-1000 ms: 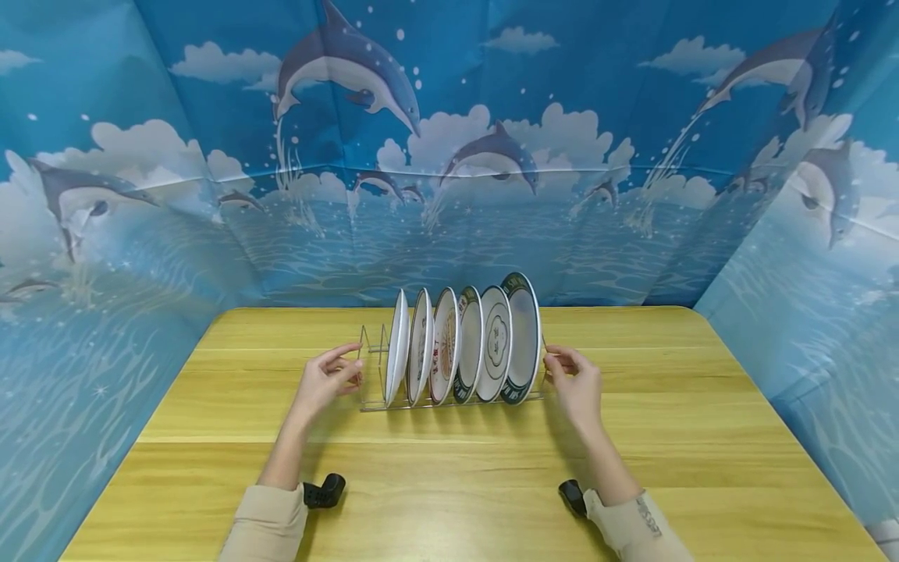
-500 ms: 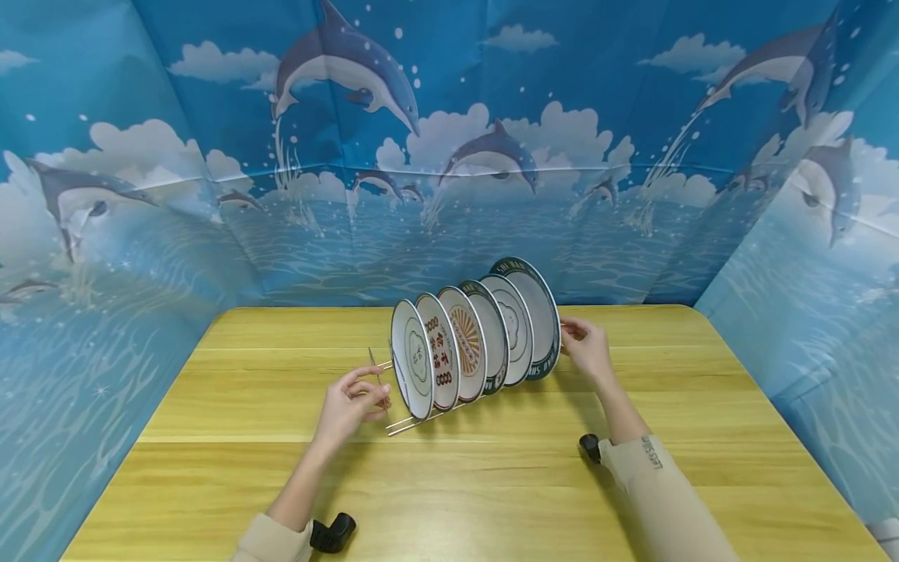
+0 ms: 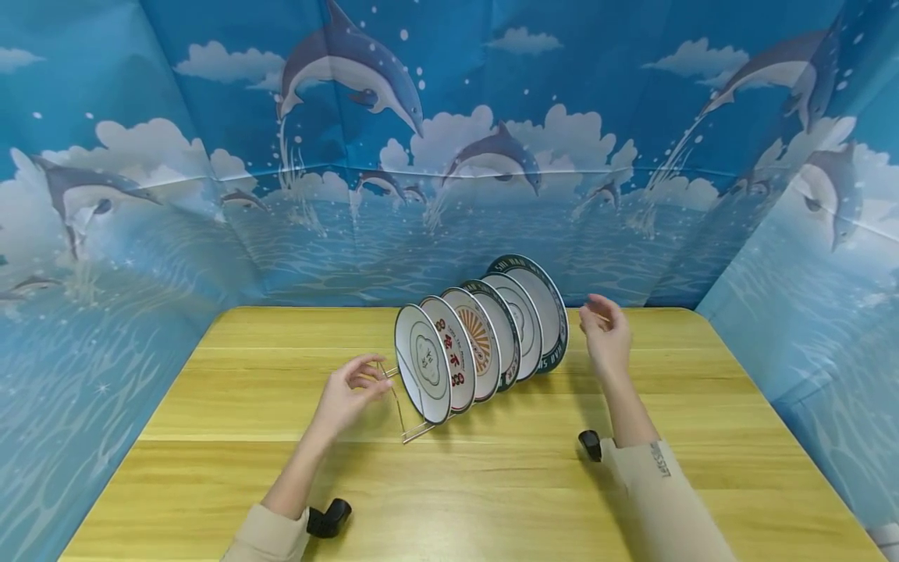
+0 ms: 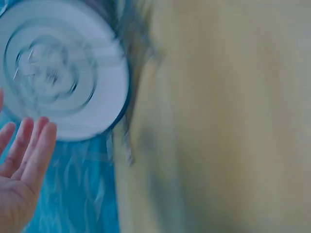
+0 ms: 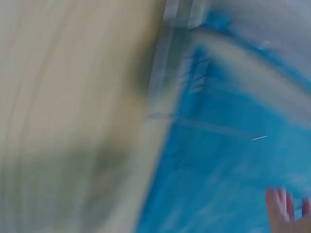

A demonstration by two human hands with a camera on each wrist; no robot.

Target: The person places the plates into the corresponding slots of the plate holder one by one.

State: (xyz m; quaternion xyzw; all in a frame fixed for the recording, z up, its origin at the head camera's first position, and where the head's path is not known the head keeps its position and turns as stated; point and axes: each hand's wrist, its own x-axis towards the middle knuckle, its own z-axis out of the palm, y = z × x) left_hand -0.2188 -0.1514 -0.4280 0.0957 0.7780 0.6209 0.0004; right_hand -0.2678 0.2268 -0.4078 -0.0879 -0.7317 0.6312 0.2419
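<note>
A metal wire rack (image 3: pixel 414 433) stands slanted on the table, its left end nearer to me. Several round plates stand on edge in it. The nearest is a white plate (image 3: pixel 421 363) with a dark rim and a line pattern; the farthest is a larger plate with a green lettered rim (image 3: pixel 555 343). My left hand (image 3: pixel 351 390) is beside the rack's left end, and in the left wrist view its fingers (image 4: pixel 36 150) are extended and hold nothing. My right hand (image 3: pixel 605 332) is off the rack's right end, fingers loosely bent, holding nothing. The right wrist view is blurred.
The wooden table (image 3: pixel 506 492) reaches back to a blue dolphin-print cloth (image 3: pixel 449 211) hanging behind and at both sides. A black device sits at my left wrist (image 3: pixel 328 518) and another black device at my right wrist (image 3: pixel 590 445).
The rack with its plates has turned, its left end coming nearer and its right end going back. Both hands held its ends earlier; the right hand has now moved off, and the left has loosened.
</note>
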